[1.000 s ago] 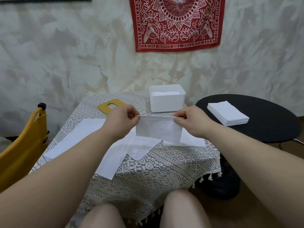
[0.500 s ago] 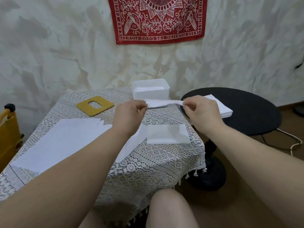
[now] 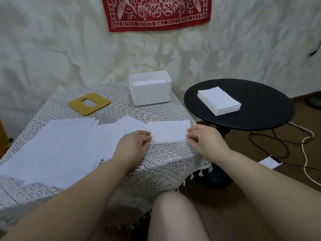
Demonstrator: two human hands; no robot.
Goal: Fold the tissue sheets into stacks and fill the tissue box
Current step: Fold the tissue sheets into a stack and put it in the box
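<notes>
Lying flat near the right edge of the lace-covered desk (image 3: pixel 156 164), a folded tissue stack (image 3: pixel 168 132) is pinched at its near corners by both grips: the left hand (image 3: pixel 133 145) and the right hand (image 3: pixel 203 138), fingers curled. Unfolded tissue sheets (image 3: pixel 60 145) are spread to the left. The open tissue box (image 3: pixel 150 89) stands at the far edge.

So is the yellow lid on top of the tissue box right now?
No, the yellow lid lies flat on the lace tablecloth, left of the open tissue box.
</notes>
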